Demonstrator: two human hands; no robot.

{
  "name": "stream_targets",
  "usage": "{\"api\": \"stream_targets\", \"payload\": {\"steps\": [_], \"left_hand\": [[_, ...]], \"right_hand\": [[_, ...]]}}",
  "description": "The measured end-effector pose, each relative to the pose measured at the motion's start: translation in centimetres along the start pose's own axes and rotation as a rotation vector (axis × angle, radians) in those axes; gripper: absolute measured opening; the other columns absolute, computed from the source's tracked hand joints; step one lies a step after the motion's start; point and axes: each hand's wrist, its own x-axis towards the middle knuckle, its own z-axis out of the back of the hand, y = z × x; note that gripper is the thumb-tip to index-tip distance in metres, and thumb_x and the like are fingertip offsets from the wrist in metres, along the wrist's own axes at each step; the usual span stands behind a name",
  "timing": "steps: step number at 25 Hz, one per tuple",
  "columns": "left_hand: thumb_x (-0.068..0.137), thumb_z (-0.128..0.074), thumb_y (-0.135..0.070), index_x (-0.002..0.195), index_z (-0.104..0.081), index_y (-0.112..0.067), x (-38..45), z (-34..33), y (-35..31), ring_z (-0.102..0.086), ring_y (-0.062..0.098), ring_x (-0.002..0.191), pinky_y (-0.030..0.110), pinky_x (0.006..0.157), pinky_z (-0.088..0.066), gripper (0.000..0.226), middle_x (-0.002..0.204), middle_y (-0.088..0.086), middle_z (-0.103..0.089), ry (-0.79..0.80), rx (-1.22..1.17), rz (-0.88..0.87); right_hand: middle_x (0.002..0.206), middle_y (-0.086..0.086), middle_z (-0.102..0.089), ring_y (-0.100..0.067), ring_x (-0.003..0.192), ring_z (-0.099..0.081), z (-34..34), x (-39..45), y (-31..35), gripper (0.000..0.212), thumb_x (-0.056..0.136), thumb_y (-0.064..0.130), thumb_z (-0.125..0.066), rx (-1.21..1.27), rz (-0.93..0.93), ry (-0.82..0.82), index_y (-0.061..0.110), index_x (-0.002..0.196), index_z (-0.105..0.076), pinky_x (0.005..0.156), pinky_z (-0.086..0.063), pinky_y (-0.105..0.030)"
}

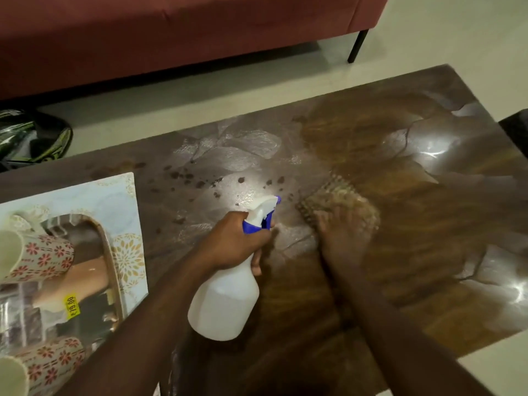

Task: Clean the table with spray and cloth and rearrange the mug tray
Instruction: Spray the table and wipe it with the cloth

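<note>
Glossy brown table (400, 172), dotted with dark droplets, is being wiped: cloth (340, 207) pressed by blurred right hand (340, 238), grip untellable; spray bottle (225, 298) gripped by left hand (234, 241).

The tray (130, 212) lies at the table's (428, 224) left end, with two mugs (43, 257) on it at the left edge of view. Right of the tray, the left hand (234, 241) holds the bottle (225, 298) above the table. Just right of that, the right hand (340, 235) lies on what seems to be a cloth (340, 201), blurred. The sofa (171, 32) stands beyond the table, a bag (37, 135) on the floor between them, left.
</note>
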Motion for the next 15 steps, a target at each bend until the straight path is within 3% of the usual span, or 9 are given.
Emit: {"api": "stream_targets", "payload": {"steps": [3,4,6,8,9,11,13,14,15], "left_hand": [[0.089,-0.059,-0.020,0.073,-0.062,-0.016,2.9,1.0,-0.9,-0.066,0.015,0.050,0.035,0.067,-0.058,0.017,0.053,0.008,-0.065,-0.044,0.025,0.048],[0.090,-0.059,-0.019,0.074,-0.062,-0.017,3.9,1.3,-1.2,-0.066,0.017,0.050,0.036,0.067,-0.059,0.016,0.054,0.009,-0.064,-0.031,-0.003,0.067],[0.092,-0.058,-0.017,0.081,-0.062,-0.019,5.6,2.3,-2.1,-0.066,0.020,0.050,0.034,0.063,-0.058,0.012,0.055,0.011,-0.065,-0.001,-0.031,0.097],[0.092,-0.057,-0.015,0.082,-0.062,-0.013,7.1,3.4,-2.9,-0.066,0.020,0.049,0.029,0.060,-0.055,0.011,0.055,0.011,-0.065,-0.017,-0.030,0.108],[0.091,-0.057,-0.013,0.080,-0.063,-0.007,8.2,4.1,-3.3,-0.066,0.021,0.049,0.027,0.058,-0.054,0.014,0.054,0.012,-0.064,-0.041,-0.039,0.106],[0.089,-0.056,-0.009,0.070,-0.064,-0.001,9.7,5.2,-3.8,-0.065,0.020,0.048,0.023,0.056,-0.052,0.021,0.051,0.013,-0.063,-0.105,-0.044,0.094],[0.088,-0.056,-0.006,0.071,-0.067,0.001,10.7,6.3,-4.5,-0.064,0.019,0.047,0.025,0.058,-0.051,0.022,0.049,0.012,-0.061,-0.121,-0.061,0.075],[0.089,-0.055,-0.005,0.081,-0.068,0.005,11.1,7.0,-4.7,-0.064,0.019,0.046,0.025,0.057,-0.052,0.018,0.048,0.012,-0.061,-0.109,-0.082,0.064],[0.090,-0.054,-0.004,0.090,-0.067,0.009,11.5,7.6,-4.8,-0.063,0.020,0.045,0.024,0.056,-0.053,0.018,0.047,0.011,-0.060,-0.104,-0.093,0.059]], "right_hand": [[0.154,-0.003,-0.028,-0.027,0.144,-0.018,-3.0,-2.7,3.1,0.055,0.096,0.053,-0.019,-0.137,0.624,0.059,0.030,0.144,-0.035,0.113,-0.012,-0.058],[0.154,-0.001,-0.030,-0.025,0.144,-0.019,-2.2,-1.2,0.9,0.053,0.098,0.052,-0.017,-0.138,0.692,0.055,0.033,0.143,-0.037,0.113,-0.013,-0.057],[0.151,-0.002,-0.035,-0.027,0.142,-0.024,-1.0,5.6,-1.8,0.053,0.099,0.051,-0.015,-0.149,0.492,-0.087,0.032,0.140,-0.042,0.111,-0.018,-0.058],[0.145,-0.007,-0.045,-0.032,0.135,-0.038,0.1,12.2,1.7,0.047,0.096,0.048,-0.032,-0.085,0.142,-0.221,0.027,0.134,-0.050,0.109,-0.025,-0.058],[0.141,-0.011,-0.049,-0.036,0.131,-0.043,-0.4,13.8,5.0,0.049,0.093,0.047,-0.037,-0.008,0.135,-0.189,0.022,0.132,-0.052,0.108,-0.026,-0.059],[0.141,-0.015,-0.047,-0.038,0.131,-0.042,-2.6,12.1,9.2,0.054,0.092,0.047,-0.036,0.033,0.456,-0.100,0.018,0.135,-0.048,0.109,-0.022,-0.061],[0.148,-0.005,-0.041,-0.027,0.140,-0.030,-2.3,12.0,5.4,0.052,0.094,0.052,-0.031,-0.097,0.742,-0.044,0.028,0.140,-0.043,0.111,-0.019,-0.060],[0.150,-0.002,-0.038,-0.024,0.142,-0.026,-1.1,15.3,3.2,0.051,0.095,0.054,-0.029,-0.091,0.705,-0.047,0.033,0.139,-0.041,0.111,-0.018,-0.060],[0.152,-0.002,-0.034,-0.024,0.143,-0.021,0.4,19.6,2.7,0.051,0.095,0.055,-0.028,-0.025,0.475,-0.039,0.034,0.140,-0.039,0.112,-0.014,-0.060]]}}
